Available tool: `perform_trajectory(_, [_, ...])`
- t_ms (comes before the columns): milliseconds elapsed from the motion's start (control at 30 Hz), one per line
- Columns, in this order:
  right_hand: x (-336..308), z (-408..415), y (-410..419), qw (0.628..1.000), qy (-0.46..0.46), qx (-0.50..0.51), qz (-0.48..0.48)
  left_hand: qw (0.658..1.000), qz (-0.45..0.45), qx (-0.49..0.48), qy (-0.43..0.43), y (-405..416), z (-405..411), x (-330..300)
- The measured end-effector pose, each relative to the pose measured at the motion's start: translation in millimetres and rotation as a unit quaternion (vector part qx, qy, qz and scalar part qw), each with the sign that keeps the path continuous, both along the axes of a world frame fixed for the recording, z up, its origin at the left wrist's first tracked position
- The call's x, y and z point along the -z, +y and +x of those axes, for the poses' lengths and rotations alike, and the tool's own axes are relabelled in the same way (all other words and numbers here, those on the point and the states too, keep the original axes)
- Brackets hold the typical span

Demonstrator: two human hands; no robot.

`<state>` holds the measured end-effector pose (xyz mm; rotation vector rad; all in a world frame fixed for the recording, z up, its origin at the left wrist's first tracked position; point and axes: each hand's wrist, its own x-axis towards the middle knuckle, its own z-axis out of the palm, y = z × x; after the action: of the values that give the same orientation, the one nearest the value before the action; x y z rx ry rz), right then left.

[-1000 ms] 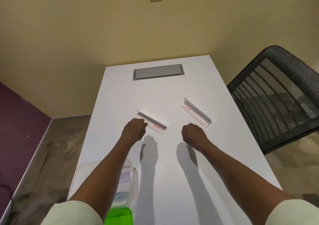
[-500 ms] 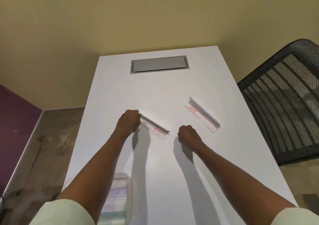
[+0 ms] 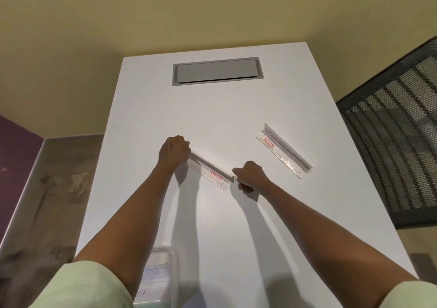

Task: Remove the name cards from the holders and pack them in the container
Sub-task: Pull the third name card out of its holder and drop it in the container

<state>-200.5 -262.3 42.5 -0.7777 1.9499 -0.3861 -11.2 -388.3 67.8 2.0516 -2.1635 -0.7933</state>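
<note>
Left hand [image 3: 174,150] grips far-left end of clear plastic card holder [image 3: 209,174] on white bench [image 3: 227,109]; right hand [image 3: 251,175] pinches its near-right end.

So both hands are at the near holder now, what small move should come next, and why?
Probably the right hand should pinch the card end and slide it out of the near holder, while the left hand steadies the other end. Each hand sits at one end.

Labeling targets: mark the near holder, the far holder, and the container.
near holder [image 3: 214,173], head view, on its clear face by the red label
far holder [image 3: 283,151], head view, mid-length on its clear face
container [image 3: 173,260], head view, on its clear right rim
</note>
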Motion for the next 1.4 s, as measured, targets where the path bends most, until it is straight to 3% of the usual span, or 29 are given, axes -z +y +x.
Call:
perform_trajectory(300, [2.6,11.2,-13.4,0.999,-0.006,0.011,0.037,0.999,-0.018,-0.046,-0.006,-8.0,2.9,19.0])
perform_trajectory(933, [-0.7,8.6,-9.3,0.998,0.043,-0.037,-0.022,0.989,-0.045,-0.139,0.023,2.0,9.6,-0.8])
perform_trajectory(1200, [-24.4,-9.6,-6.3,0.989,0.126,-0.007,-0.079,0.964,-0.042,-0.208,0.16,18.8,3.0,-24.3])
perform_trajectory(1400, [-26.6,-24.3,5.3,0.972,0.198,-0.025,-0.124,0.95,-0.03,-0.247,0.187,44.0,-0.8,-21.2])
